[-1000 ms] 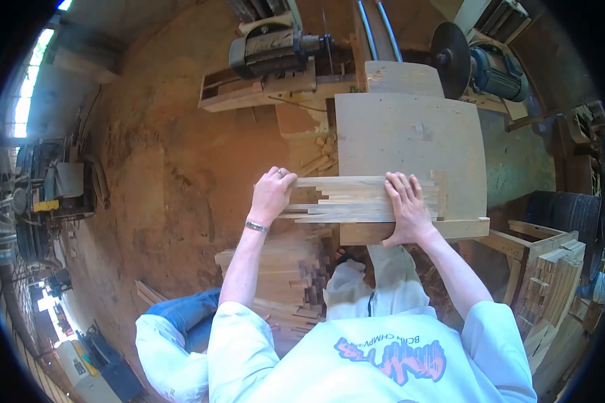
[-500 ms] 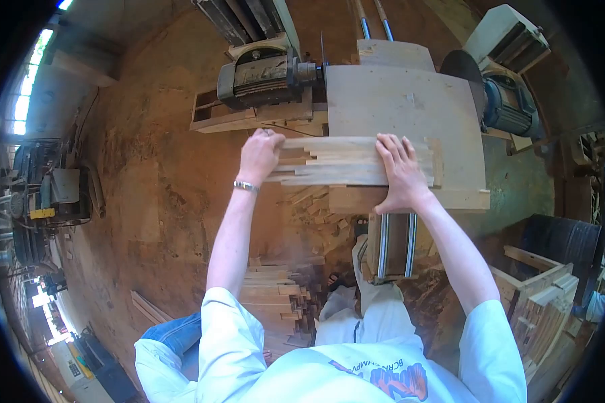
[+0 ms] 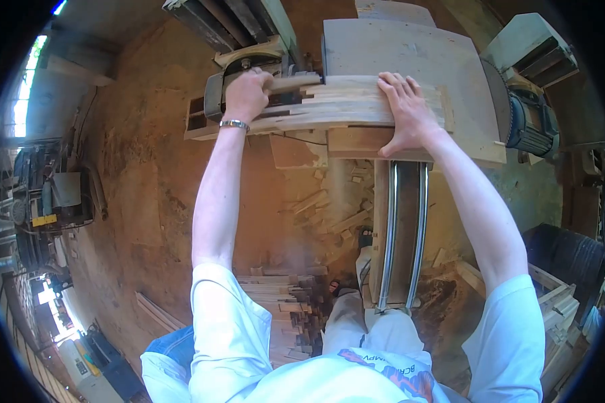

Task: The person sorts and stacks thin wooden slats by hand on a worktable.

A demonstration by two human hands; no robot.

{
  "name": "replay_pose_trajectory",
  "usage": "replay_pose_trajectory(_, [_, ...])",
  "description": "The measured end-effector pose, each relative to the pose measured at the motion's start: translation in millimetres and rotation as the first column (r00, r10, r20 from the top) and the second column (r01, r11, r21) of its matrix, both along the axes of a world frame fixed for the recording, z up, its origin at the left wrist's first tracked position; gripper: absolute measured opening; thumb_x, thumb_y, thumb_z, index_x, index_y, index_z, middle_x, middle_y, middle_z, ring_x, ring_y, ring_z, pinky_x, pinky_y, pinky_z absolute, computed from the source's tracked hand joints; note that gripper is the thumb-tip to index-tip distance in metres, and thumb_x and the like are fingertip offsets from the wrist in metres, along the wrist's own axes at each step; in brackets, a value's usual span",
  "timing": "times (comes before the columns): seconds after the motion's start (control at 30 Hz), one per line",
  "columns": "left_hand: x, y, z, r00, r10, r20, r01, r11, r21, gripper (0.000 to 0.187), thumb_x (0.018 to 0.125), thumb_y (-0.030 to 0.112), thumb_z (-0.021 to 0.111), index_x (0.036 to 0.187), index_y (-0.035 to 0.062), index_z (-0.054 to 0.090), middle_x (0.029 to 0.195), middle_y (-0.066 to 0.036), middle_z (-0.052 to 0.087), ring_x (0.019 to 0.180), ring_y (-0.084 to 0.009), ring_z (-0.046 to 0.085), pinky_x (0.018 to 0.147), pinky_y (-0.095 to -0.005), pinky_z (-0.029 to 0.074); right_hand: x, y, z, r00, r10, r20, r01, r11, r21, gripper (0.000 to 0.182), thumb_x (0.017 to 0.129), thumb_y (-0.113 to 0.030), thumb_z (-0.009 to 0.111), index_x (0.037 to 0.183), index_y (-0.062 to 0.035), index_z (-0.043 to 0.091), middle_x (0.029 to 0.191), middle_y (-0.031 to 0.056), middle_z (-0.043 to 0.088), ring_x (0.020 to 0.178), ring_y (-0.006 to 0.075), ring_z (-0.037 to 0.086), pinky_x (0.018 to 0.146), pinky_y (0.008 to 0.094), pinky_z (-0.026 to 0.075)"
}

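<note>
A bundle of thin wooden strips [image 3: 349, 94] lies side by side on the pale sliding table [image 3: 410, 50]; their left ends are uneven and stick out past its edge. My left hand [image 3: 247, 95] is closed around the left end of the strips, beside the left motor. My right hand [image 3: 408, 111] spans the bundle from above, fingers over its far edge and thumb down at the wooden front rail [image 3: 363, 142], clasping the strips. The far-left corner of the strips is close to the left saw; its blade is hard to make out.
A second motor [image 3: 534, 121] with a round dark blade [image 3: 494, 94] stands right of the table. Steel guide rails [image 3: 420, 228] run toward me. Stacked wood strips [image 3: 289, 302] and offcuts [image 3: 309, 201] lie on the floor. A person's denim-clad leg [image 3: 171, 349] shows at lower left.
The sliding table, strips and both my hands have moved forward, away from me, bringing the strips up beside the left motor. More of the guide rails shows. My grip looks the same.
</note>
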State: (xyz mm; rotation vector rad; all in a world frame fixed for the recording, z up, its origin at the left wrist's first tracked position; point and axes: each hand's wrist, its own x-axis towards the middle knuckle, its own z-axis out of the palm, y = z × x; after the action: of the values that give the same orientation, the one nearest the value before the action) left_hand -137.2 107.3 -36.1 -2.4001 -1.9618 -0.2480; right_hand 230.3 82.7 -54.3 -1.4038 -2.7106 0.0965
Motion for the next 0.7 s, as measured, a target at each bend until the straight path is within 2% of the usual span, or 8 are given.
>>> replay_pose_trajectory(0.1, [-31.7,-4.1,16.5,0.998,0.064,0.008,-0.064,0.979,0.194,0.024,0.081,0.015,0.072,0.105,0.0165,0.073,0.105,-0.01,0.07,0.099,-0.0322,0.068,0.085,-0.0446,0.056,-3.7,2.1,-5.7,0.999,0.02,-0.043,-0.02,1.0,0.01,0.137,0.045,-0.054,0.093,0.152,-0.0031,0.024,0.158,0.0178,0.029,0.151,0.0341,0.023,0.128,0.0486,0.012])
replay_pose_trajectory(0.17, [-58.1,-18.4,38.4,0.985,0.169,0.018,-0.169,0.961,0.217,0.031,0.085,0.016,0.07,0.115,0.0105,0.071,0.116,-0.015,0.07,0.105,-0.0311,0.068,0.091,-0.0414,0.055,1.3,5.0,-5.6,0.997,0.03,-0.065,-0.028,0.999,0.029,0.137,0.045,-0.053,0.093,0.152,-0.0031,0.024,0.158,0.0179,0.03,0.151,0.0342,0.023,0.128,0.0484,0.013])
replay_pose_trajectory(0.3, [-86.2,-90.7,96.3,0.931,0.151,0.331,-0.214,0.963,0.162,0.03,0.09,0.011,0.07,0.119,0.0058,0.069,0.115,-0.014,0.071,0.106,-0.0254,0.071,0.09,-0.035,0.056,0.0,6.7,-10.8,0.994,0.041,-0.1,-0.037,0.998,0.046,0.136,0.044,-0.05,0.093,0.152,-0.0039,0.024,0.158,0.0175,0.03,0.151,0.0335,0.024,0.128,0.048,0.013])
replay_pose_trajectory(0.37, [-96.6,-125.6,109.2,0.899,0.06,0.433,-0.159,0.968,0.195,0.028,0.089,0.004,0.068,0.118,0.0041,0.07,0.105,-0.014,0.073,0.095,-0.0232,0.073,0.088,-0.0343,0.057,-0.2,6.2,-9.7,0.997,0.026,-0.078,-0.023,0.999,0.04,0.137,0.044,-0.05,0.093,0.153,-0.0043,0.024,0.158,0.0173,0.03,0.151,0.033,0.024,0.128,0.048,0.013])
replay_pose_trajectory(0.43, [-96.3,-159.4,114.7,0.888,0.138,0.439,-0.199,0.975,0.097,0.032,0.089,0.001,0.067,0.12,0.0043,0.069,0.104,-0.012,0.074,0.092,-0.0198,0.071,0.087,-0.0339,0.057,-1.4,6.4,-7.5,0.999,0.007,-0.05,-0.006,1.0,0.025,0.137,0.045,-0.052,0.092,0.153,-0.0052,0.022,0.158,0.017,0.029,0.152,0.0324,0.023,0.129,0.0478,0.012])
replay_pose_trajectory(0.53, [-92.3,-193.7,94.4,0.832,0.154,0.532,-0.15,0.987,-0.051,0.038,0.085,-0.002,0.069,0.123,0.0037,0.069,0.112,-0.01,0.072,0.094,-0.0148,0.068,0.085,-0.0297,0.057,-2.0,9.2,-5.9,0.999,-0.012,-0.037,0.012,1.0,0.016,0.138,0.044,-0.05,0.092,0.154,-0.0065,0.022,0.159,0.0166,0.028,0.152,0.0326,0.022,0.129,0.0474,0.011])
replay_pose_trajectory(0.57, [-93.2,-200.5,86.5,0.853,0.189,0.487,-0.154,0.982,-0.113,0.038,0.084,-0.002,0.07,0.122,0.003,0.07,0.112,-0.009,0.072,0.096,-0.0145,0.068,0.087,-0.0291,0.057,-2.7,8.8,-5.8,0.999,-0.015,-0.04,0.016,1.0,0.016,0.138,0.043,-0.049,0.093,0.153,-0.007,0.022,0.159,0.0165,0.028,0.152,0.0329,0.022,0.13,0.0472,0.011])
replay_pose_trajectory(0.7, [-89.0,-212.6,59.5,0.788,0.203,0.581,-0.094,0.973,-0.211,0.033,0.084,0.0,0.07,0.117,0.002,0.072,0.104,-0.008,0.073,0.096,-0.0149,0.069,0.088,-0.0292,0.056,-4.3,16.7,-5.8,0.999,-0.02,-0.032,0.021,1.0,0.015,0.138,0.043,-0.049,0.093,0.154,-0.0068,0.022,0.16,0.0166,0.027,0.152,0.033,0.022,0.13,0.0469,0.011])
